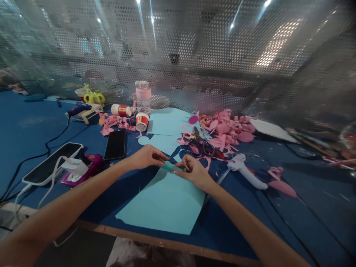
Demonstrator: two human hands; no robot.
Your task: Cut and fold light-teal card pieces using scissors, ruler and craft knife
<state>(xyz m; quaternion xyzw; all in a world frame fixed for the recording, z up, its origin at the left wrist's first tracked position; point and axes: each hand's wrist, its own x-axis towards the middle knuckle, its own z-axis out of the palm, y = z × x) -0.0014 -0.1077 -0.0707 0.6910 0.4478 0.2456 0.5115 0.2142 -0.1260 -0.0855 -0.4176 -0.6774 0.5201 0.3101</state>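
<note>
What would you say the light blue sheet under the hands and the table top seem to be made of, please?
The light blue sheet looks like thin matte paper or card: it lies flat, with clean straight edges and no shine. Both hands, left hand and right hand, pinch its far corner. The table top seems covered in dull blue felt or mat over a wooden board, whose brown edge shows at the front.

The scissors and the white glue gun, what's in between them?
In the head view, pink paper scraps lie on the blue table between the scissors and the white glue gun.
</note>
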